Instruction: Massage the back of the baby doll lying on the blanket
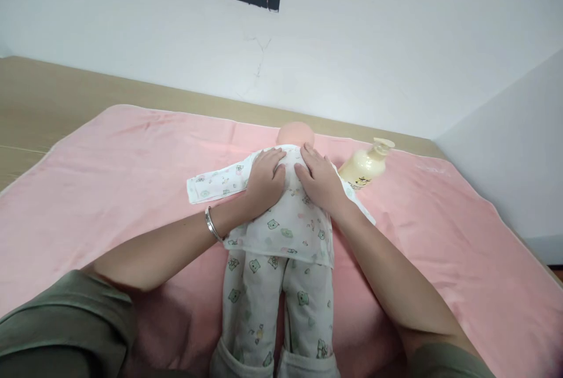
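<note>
Left hand (267,183), right hand (322,181) flat on shirt (288,228), fingers nearly together, thumbs out; doll head (295,132) just beyond, long axis between hands

White walls (360,43) and pink blanket (132,178) suggest a home.

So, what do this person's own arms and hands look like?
Dark grey-green sleeves reach to about the elbows. The left hand has a shiny, silver-coloured bangle at its wrist; the right hand has none. Neither hand wears a glove.
</note>
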Demonstrator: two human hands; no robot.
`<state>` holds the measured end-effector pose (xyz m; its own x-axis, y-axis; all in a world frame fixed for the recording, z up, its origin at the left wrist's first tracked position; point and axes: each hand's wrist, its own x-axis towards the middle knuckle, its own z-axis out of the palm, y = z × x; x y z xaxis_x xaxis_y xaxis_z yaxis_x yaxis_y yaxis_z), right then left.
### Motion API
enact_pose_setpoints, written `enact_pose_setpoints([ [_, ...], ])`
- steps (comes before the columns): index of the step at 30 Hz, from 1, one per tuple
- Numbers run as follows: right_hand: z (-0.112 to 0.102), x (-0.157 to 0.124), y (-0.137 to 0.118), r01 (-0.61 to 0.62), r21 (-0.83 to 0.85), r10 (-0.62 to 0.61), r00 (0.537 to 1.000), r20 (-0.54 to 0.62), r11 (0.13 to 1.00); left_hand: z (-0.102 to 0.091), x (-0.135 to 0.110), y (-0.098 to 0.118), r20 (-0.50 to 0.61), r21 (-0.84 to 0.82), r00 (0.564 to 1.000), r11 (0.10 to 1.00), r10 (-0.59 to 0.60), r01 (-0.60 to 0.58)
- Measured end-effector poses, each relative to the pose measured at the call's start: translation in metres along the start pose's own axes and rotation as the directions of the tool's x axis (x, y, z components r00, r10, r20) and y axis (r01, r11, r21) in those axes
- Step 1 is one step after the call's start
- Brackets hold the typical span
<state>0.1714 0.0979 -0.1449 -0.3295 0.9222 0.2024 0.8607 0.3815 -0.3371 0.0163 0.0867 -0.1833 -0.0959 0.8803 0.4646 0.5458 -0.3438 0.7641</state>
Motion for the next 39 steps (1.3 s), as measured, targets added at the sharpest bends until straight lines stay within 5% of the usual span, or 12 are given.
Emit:
enact_pose_setpoints([
  [3,0.005,-0.024,-0.022,-0.011,-0.109,0.002,0.997,-0.076,0.994,0.002,-0.002,-0.006,-0.008,-0.013,1.000,1.000,0.004,-0.004],
  [8,0.014,-0.043,-0.044,0.226,-0.129,-0.227,0.974,0.007,0.965,0.005,-0.002,-0.013,-0.066,-0.035,0.997,0.999,0.038,-0.040],
  [13,0.002,-0.003,-0.011,0.055,-0.039,-0.052,0.997,0.056,0.998,0.004,-0.002,-0.009,-0.034,-0.044,0.999,0.999,0.009,-0.010],
  [16,0.002,-0.005,-0.011,-0.055,-0.093,0.056,0.998,0.004,0.994,0.004,-0.002,-0.008,-0.045,-0.052,0.999,0.999,0.002,-0.004],
  [20,0.015,-0.041,-0.039,0.077,-0.200,-0.096,0.992,-0.086,0.977,0.006,-0.002,-0.012,-0.080,-0.061,0.997,0.998,0.009,-0.014],
  [24,0.020,-0.050,-0.047,0.238,-0.157,-0.245,0.969,-0.028,0.958,0.005,-0.002,-0.014,-0.068,-0.074,0.998,0.997,-0.011,0.006],
  [29,0.007,-0.009,-0.013,0.119,-0.021,-0.118,0.992,0.044,0.993,0.005,-0.003,-0.013,-0.054,-0.065,0.999,0.998,0.001,-0.005],
  [33,0.010,-0.008,-0.013,-0.001,-0.053,-0.002,0.998,-0.060,0.999,0.005,-0.003,-0.012,-0.059,-0.065,0.998,0.998,-0.005,0.001],
  [39,0.023,-0.046,-0.045,0.178,-0.192,-0.203,0.972,-0.121,0.965,0.002,-0.001,-0.008,0.012,-0.029,0.999,0.999,-0.042,0.042],
])
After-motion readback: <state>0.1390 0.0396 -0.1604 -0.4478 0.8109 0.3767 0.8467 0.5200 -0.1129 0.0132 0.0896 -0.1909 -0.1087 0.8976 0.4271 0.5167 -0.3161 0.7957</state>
